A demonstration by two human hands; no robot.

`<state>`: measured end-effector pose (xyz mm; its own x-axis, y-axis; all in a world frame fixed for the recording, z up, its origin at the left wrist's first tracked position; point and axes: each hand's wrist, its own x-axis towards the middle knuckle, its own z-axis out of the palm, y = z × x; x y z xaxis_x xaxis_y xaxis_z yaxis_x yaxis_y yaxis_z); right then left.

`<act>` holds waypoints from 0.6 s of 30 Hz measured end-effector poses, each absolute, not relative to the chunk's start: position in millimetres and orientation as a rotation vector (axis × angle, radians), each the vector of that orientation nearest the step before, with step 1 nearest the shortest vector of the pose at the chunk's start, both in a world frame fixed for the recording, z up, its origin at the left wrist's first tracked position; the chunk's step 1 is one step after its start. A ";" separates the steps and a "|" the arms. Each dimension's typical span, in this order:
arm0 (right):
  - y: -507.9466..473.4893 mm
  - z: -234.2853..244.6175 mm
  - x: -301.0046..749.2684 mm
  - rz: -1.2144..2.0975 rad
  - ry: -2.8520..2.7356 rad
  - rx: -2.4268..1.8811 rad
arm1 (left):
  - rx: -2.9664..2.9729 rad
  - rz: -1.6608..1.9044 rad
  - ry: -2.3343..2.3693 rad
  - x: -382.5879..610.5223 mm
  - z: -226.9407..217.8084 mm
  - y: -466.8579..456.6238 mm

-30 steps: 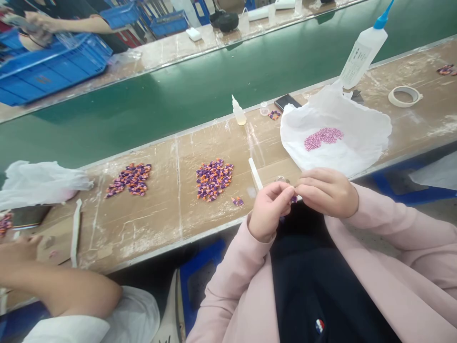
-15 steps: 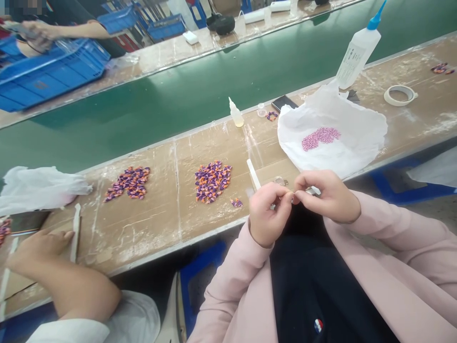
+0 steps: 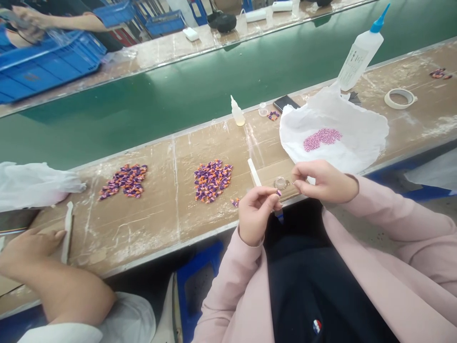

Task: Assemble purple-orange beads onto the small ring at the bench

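Observation:
Between the thumb and index finger of my left hand (image 3: 257, 214) is a small purple piece (image 3: 278, 192), held just over the table's front edge. My right hand (image 3: 321, 181) is pinched closed a little to the right; whatever its fingertips hold is too small to make out. A small clear round dish (image 3: 280, 182) sits between and beyond the hands. Left of my left hand are a few loose purple-and-orange pieces (image 3: 234, 202) and a larger pile of the same pieces (image 3: 213, 181). A white strip (image 3: 253, 171) lies behind my left hand.
White paper (image 3: 360, 133) holds small pink pieces (image 3: 322, 139). Behind stand a small dropper bottle (image 3: 237, 112) and a large blue-tipped bottle (image 3: 360, 59); a tape roll (image 3: 400, 98) lies right. A co-worker's arm (image 3: 53, 271) rests at left near another pile (image 3: 124, 181). A green belt (image 3: 178, 95) runs behind.
My hands were together at the fingertips and have come apart. The right hand moved up slightly, the left a little left and down, leaving the purple piece visible in it.

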<state>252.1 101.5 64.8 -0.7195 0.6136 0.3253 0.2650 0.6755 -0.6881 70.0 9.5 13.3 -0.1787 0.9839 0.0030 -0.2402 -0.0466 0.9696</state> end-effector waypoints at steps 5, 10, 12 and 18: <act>133.4 54.6 243.1 0.467 -2.887 -0.841 | 0.804 1.346 1.132 61.4 3.3 2.6; 139.8 47.8 229.1 0.373 -3.021 -0.863 | 0.784 1.236 1.183 59.8 6.0 -0.3; 139.6 48.3 225.9 0.332 -3.068 -0.887 | 0.779 1.238 1.185 59.1 5.3 0.2; 140.6 53.8 219.8 0.242 -3.181 -0.952 | 0.790 1.214 1.205 56.9 -0.6 1.1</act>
